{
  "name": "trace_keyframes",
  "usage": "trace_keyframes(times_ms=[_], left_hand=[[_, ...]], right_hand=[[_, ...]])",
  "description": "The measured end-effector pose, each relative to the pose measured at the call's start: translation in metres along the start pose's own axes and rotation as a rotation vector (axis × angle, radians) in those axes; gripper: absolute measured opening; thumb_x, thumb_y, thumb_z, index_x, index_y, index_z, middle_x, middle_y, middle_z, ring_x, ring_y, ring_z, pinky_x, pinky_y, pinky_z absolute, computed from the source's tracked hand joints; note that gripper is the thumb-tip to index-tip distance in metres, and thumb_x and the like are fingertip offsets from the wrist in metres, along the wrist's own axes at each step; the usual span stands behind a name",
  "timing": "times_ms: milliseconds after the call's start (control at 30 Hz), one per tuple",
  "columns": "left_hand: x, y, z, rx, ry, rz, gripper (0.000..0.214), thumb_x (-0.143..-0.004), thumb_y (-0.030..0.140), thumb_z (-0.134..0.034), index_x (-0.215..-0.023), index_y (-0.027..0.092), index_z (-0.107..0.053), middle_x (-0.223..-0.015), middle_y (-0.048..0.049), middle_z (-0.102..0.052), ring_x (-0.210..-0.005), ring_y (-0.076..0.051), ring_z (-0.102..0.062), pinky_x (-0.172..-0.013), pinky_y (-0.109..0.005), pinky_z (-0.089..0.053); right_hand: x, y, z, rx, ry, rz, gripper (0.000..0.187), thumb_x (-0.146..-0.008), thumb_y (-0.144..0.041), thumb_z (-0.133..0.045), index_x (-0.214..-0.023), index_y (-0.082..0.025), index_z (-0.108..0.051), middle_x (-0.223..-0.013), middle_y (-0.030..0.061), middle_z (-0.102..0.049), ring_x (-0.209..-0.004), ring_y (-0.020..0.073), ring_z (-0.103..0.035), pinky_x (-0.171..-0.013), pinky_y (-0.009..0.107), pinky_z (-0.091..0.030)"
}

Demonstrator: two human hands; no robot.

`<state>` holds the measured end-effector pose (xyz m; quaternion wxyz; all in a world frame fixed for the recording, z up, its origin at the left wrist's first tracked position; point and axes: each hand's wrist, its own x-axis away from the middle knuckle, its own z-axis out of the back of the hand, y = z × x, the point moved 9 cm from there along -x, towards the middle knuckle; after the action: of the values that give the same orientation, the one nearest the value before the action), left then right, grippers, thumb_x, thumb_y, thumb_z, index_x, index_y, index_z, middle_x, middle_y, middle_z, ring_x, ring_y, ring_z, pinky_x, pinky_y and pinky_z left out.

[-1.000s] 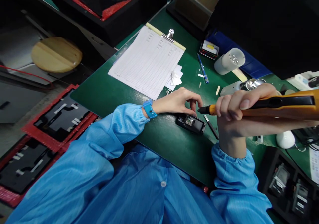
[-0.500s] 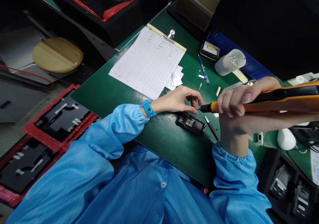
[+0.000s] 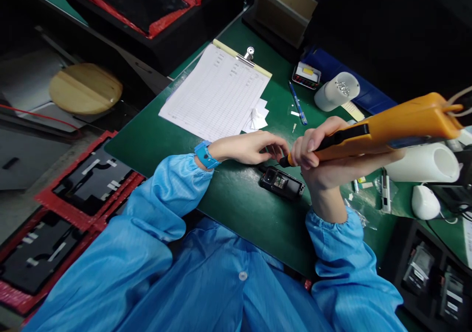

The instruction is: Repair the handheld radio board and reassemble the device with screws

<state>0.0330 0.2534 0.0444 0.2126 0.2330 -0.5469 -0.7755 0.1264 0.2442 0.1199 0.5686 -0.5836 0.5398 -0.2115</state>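
My right hand [image 3: 313, 147] is wrapped round an orange and black electric screwdriver [image 3: 379, 125], held slantwise with its dark nose pointing down left. That nose is just above a black handheld device [image 3: 283, 183], which lies on the green table with an opening in its back. My left hand [image 3: 258, 147] hovers over the device's upper left end, close to the screwdriver nose. Its fingers are loosely bent and apart, with nothing visible in them. The very tip of the screwdriver is hard to make out.
A clipboard with a printed sheet [image 3: 217, 91] lies beyond my left hand. A blue pen [image 3: 298, 103], a white cup [image 3: 337, 92] and a card box [image 3: 283, 7] stand or lie farther back. At right are a white mouse [image 3: 425, 201] and a black tray [image 3: 401, 246] holding devices.
The screwdriver has moved left, and its rear end shows more. My left hand has drawn back slightly left, its thumb and finger parting from their pinch at the screwdriver tip.
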Motion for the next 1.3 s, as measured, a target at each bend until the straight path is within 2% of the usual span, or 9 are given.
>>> trace_keyframes(times_ms=[100,200,300,400,567,767,1000,1167,1300], left_hand=[[0.002,-0.005,-0.002,-0.048,-0.034,0.035,0.057,-0.086,-0.004,-0.060,-0.135,0.018,-0.078,-0.120,-0.0063,-0.087,-0.105,-0.018,-0.081,-0.093,-0.027,-0.060],[0.004,-0.010,-0.007,-0.074,-0.077,0.061,0.056,-0.088,0.004,-0.070,-0.143,0.018,-0.073,-0.122,-0.0081,-0.085,-0.104,-0.020,-0.080,-0.089,-0.027,-0.059],[0.005,-0.013,-0.010,-0.112,-0.089,0.080,0.054,-0.089,0.021,-0.086,-0.140,0.018,-0.072,-0.121,-0.0088,-0.084,-0.107,-0.023,-0.079,-0.090,-0.028,-0.059],[0.005,-0.013,-0.015,-0.105,-0.101,0.080,0.058,-0.085,0.032,-0.095,-0.138,0.020,-0.073,-0.128,-0.0093,-0.084,-0.114,-0.026,-0.080,-0.096,-0.030,-0.059],[0.003,-0.012,-0.022,-0.049,-0.108,0.060,0.064,-0.079,0.024,-0.098,-0.139,0.019,-0.076,-0.140,-0.0109,-0.084,-0.126,-0.030,-0.079,-0.106,-0.033,-0.059],[0.001,-0.013,-0.027,-0.080,-0.158,0.121,0.047,-0.082,0.023,-0.095,-0.125,0.017,-0.078,-0.114,-0.0047,-0.086,-0.103,-0.025,-0.079,-0.089,-0.029,-0.057],[-0.001,-0.011,-0.029,-0.056,-0.172,0.094,0.025,-0.082,0.023,-0.094,-0.101,0.019,-0.077,-0.087,0.0007,-0.078,-0.090,-0.023,-0.075,-0.085,-0.030,-0.057],[-0.001,-0.015,-0.029,-0.116,-0.137,0.097,0.038,-0.081,0.024,-0.095,-0.114,0.017,-0.078,-0.110,-0.0046,-0.081,-0.100,-0.024,-0.075,-0.085,-0.030,-0.056],[-0.001,-0.022,-0.031,-0.176,-0.145,0.128,0.036,-0.081,0.028,-0.096,-0.109,0.017,-0.077,-0.103,-0.0036,-0.080,-0.094,-0.024,-0.074,-0.082,-0.030,-0.054]], right_hand=[[0.001,0.006,-0.003,-0.017,-0.038,-0.004,0.076,-0.095,-0.098,-0.056,-0.078,-0.026,-0.074,-0.047,-0.0062,-0.039,-0.035,0.0129,-0.030,-0.038,0.031,-0.028],[0.003,0.012,-0.005,-0.004,-0.021,-0.064,0.078,-0.090,-0.102,-0.053,-0.075,-0.027,-0.070,-0.045,-0.0064,-0.037,-0.036,0.0130,-0.028,-0.039,0.032,-0.028],[0.002,0.016,-0.003,0.017,-0.008,-0.093,0.079,-0.088,-0.104,-0.052,-0.076,-0.028,-0.069,-0.046,-0.0062,-0.038,-0.036,0.0133,-0.030,-0.040,0.033,-0.032],[0.000,0.016,-0.006,0.017,-0.100,-0.053,0.083,-0.087,-0.108,-0.049,-0.079,-0.028,-0.067,-0.044,-0.0070,-0.038,-0.034,0.0129,-0.030,-0.040,0.033,-0.033],[-0.001,0.021,-0.006,0.028,-0.123,-0.074,0.083,-0.087,-0.107,-0.051,-0.080,-0.027,-0.067,-0.045,-0.0063,-0.041,-0.033,0.0128,-0.033,-0.040,0.032,-0.033],[0.001,0.020,-0.010,-0.001,-0.090,-0.040,0.073,-0.094,-0.096,-0.053,-0.079,-0.026,-0.069,-0.047,-0.0053,-0.047,-0.031,0.0122,-0.033,-0.039,0.031,-0.032],[0.005,0.029,-0.008,-0.015,-0.179,-0.083,0.082,-0.088,-0.106,-0.055,-0.080,-0.025,-0.068,-0.047,-0.0058,-0.046,-0.034,0.0137,-0.037,-0.040,0.032,-0.035],[0.009,0.033,-0.008,0.001,-0.220,-0.094,0.087,-0.082,-0.112,-0.059,-0.075,-0.025,-0.065,-0.046,-0.0058,-0.044,-0.034,0.0132,-0.038,-0.039,0.031,-0.033],[0.010,0.036,-0.010,0.025,-0.183,-0.111,0.088,-0.082,-0.114,-0.054,-0.071,-0.027,-0.060,-0.043,-0.0064,-0.038,-0.033,0.0133,-0.036,-0.038,0.030,-0.032]])
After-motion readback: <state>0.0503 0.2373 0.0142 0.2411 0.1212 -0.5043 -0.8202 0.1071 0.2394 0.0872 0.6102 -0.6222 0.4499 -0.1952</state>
